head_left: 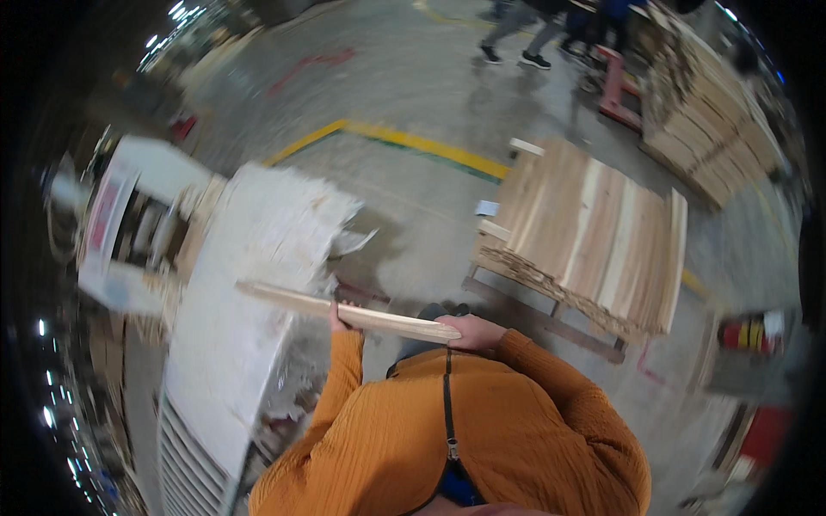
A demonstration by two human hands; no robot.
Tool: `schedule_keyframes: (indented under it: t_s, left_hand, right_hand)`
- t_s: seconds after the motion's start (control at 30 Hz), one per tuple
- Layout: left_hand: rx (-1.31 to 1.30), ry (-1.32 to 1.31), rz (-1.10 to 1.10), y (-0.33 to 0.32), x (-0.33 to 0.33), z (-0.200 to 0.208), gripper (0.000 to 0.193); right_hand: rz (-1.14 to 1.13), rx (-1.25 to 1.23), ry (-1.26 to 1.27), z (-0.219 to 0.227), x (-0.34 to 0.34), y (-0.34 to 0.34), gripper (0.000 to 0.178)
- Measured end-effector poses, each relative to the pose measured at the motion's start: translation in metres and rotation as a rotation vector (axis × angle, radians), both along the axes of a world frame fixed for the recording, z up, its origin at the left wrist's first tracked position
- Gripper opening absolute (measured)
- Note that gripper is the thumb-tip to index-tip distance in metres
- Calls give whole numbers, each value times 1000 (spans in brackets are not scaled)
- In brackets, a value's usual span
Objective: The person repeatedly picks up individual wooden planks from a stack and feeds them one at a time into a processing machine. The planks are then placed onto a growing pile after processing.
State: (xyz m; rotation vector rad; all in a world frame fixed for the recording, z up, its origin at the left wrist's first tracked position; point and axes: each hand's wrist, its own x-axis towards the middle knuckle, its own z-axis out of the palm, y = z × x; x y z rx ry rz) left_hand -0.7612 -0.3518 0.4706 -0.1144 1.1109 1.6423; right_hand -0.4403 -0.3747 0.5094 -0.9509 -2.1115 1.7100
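A long, narrow wooden board (383,322) is held across the front of my body, its far end over the pale covered worktable (249,224) on the left. My left hand (341,317) grips the board near its middle, fingers wrapped on its edge. At the board's right end, my right hand (472,332) is closed around it. To the right stands a stack of wooden boards (585,232) on a low wooden stand, apart from both hands.
A white machine (142,228) with rollers adjoins the worktable's left side. Larger wood stacks (714,120) and a red pallet jack (615,95) stand at the far right, near people's legs (520,39). Yellow lines (422,146) mark the concrete floor. A fire extinguisher (747,335) is at right.
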Motion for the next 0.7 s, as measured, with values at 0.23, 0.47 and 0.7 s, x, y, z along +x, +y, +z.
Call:
schedule_keyframes:
  t_s: [0.23,0.47,0.7]
  left_hand:
    - [75,160,-235,77,97,15,37]
    - [-55,647,-453,210,230,-19,61]
    - [106,945,-835,338,352,-133,58]
  right_hand:
    - [-316,29,-8,-23,62,-5,42]
    - [-604,-327,-19,-66,122,17,60]
    - [-917,-523,-297,-142,227,41,54]
